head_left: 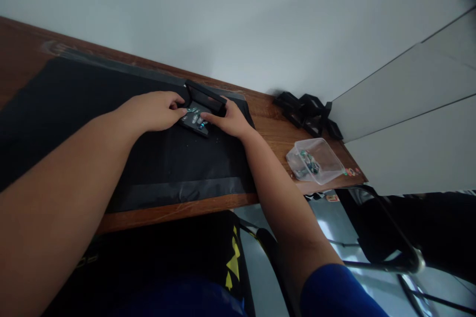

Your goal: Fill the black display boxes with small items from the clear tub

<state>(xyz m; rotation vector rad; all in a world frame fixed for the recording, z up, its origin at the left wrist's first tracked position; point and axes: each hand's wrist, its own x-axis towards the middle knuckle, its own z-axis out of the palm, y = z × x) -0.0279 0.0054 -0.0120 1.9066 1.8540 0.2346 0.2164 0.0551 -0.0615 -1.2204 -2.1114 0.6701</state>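
A small black box (194, 132) lies on the black mat with its lid (206, 98) raised at the back. Inside it are several shiny blue-green and clear pieces (196, 117), too small to name surely. My left hand (158, 111) grips the box's left end, its thumb reaching in beside the pieces. At the right end, the fingers of my right hand (232, 120) curl round the lid's edge while the thumb points inward over the pieces. The undersides of both hands are hidden.
The black mat (163, 158) is taped to a wooden table (269, 126) against a white wall. To the right stands a clear plastic tub (329, 161) with similar pieces. Several black boxes (310, 105) are piled behind it. A black metal-framed chair (386, 267) stands at lower right.
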